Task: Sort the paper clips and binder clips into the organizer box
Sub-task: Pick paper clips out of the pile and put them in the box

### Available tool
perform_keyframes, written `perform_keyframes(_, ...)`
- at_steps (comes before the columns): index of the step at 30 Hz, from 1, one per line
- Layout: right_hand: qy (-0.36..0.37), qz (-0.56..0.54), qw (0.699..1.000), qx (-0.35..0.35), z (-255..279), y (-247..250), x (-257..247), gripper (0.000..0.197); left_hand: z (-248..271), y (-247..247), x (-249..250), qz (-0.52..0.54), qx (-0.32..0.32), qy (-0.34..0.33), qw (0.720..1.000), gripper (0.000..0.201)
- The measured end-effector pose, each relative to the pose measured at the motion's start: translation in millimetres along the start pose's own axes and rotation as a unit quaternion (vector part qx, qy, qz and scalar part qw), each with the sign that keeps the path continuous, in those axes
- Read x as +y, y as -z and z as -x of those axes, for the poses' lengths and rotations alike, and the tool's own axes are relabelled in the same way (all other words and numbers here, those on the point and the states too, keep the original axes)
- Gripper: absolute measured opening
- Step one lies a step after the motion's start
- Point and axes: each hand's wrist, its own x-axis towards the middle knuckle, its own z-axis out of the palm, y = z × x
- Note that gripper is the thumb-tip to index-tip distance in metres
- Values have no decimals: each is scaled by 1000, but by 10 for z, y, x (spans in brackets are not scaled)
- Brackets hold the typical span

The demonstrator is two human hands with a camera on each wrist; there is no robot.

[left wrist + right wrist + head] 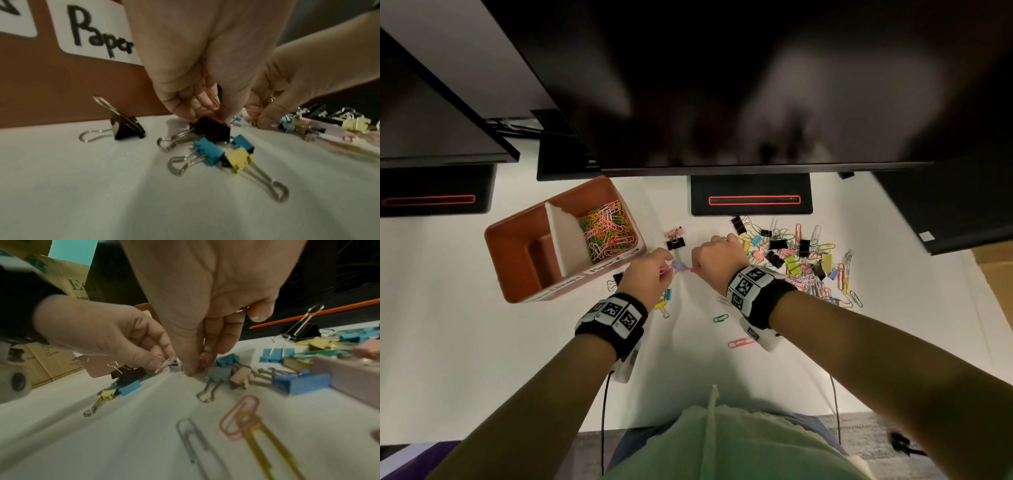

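Low over the white table, my two hands meet around a tangle: a small lilac binder clip (679,266) with pink paper clips hooked on it. My left hand (670,270) pinches a pink paper clip (211,97) on the tangle's left side. On the other side my right hand (695,269) pinches a pink clip between thumb and forefinger (190,369). The brown organizer box (517,240) stands to the left; its right compartment holds several coloured paper clips (607,233), and what its left compartment holds is hidden. A mixed pile of clips (798,260) lies to the right.
Black, blue and yellow binder clips (213,129) lie under my left hand beside the box. Two more binder clips (676,238) lie just beyond the hands. Loose paper clips (741,342) lie nearer to me. Monitor stands (751,195) and screens overhang the back of the table.
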Motion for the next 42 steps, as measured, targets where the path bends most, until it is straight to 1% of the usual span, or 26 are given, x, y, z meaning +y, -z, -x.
perform_keyframes(2,-1,-14,1000,-2,23,-5,39,18,33,20,-31,41,19,-10,999,20)
perform_keyframes(5,2,-13,1000,-1,71,-23,91,19,91,69,-26,87,26,-6,996,17)
perform_keyframes(8,15,2,1000,7,119,-28,149,17,131,135,39,138,6,-7,990,16)
perform_keyframes(10,16,-16,1000,14,157,-9,208,19,132,161,98,155,-9,-9,988,17)
perform_keyframes(11,16,-28,999,21,175,1,236,20,120,167,110,151,-5,-9,988,17)
perform_keyframes(14,10,-55,997,44,231,41,304,22,81,164,59,100,28,-9,995,13)
perform_keyframes(16,7,-66,996,54,261,73,334,20,83,127,-10,17,17,-16,1000,6)
perform_keyframes(18,7,-73,995,61,281,95,344,19,108,52,-60,-72,1,-28,997,3)
perform_keyframes(20,11,-76,995,65,288,105,333,19,120,-15,-68,-123,11,-20,992,9)
perform_keyframes(22,18,-76,995,67,295,107,318,19,99,-64,-59,-132,26,17,991,19)
perform_keyframes(23,22,-77,995,67,301,108,312,19,85,-76,-50,-130,28,41,990,21)
perform_keyframes(25,29,-75,995,66,315,105,302,19,65,-89,-22,-131,32,69,988,15)
perform_keyframes(27,35,-76,995,59,330,109,294,19,61,-95,19,-124,32,76,989,9)
perform_keyframes(30,46,-85,995,30,381,90,267,21,57,-112,32,-139,18,78,987,8)
perform_keyframes(32,58,-69,996,10,460,38,246,23,62,-128,13,-180,13,63,982,11)
perform_keyframes(34,65,-27,997,-7,565,-46,226,23,66,-143,-17,-229,5,36,973,15)
perform_keyframes(36,53,3,998,-16,652,-153,210,20,59,-133,-28,-243,-5,0,970,13)
perform_keyframes(38,34,13,999,-4,709,-249,197,16,57,-87,-1,-191,-16,-54,980,8)
perform_keyframes(39,25,11,1000,9,715,-277,201,15,70,-45,40,-155,-17,-92,983,8)
perform_keyframes(41,17,-2,1000,22,712,-309,207,17,140,96,150,-102,2,-165,981,8)
perform_keyframes(42,15,-10,1000,25,707,-316,203,19,182,192,199,-77,25,-185,979,7)
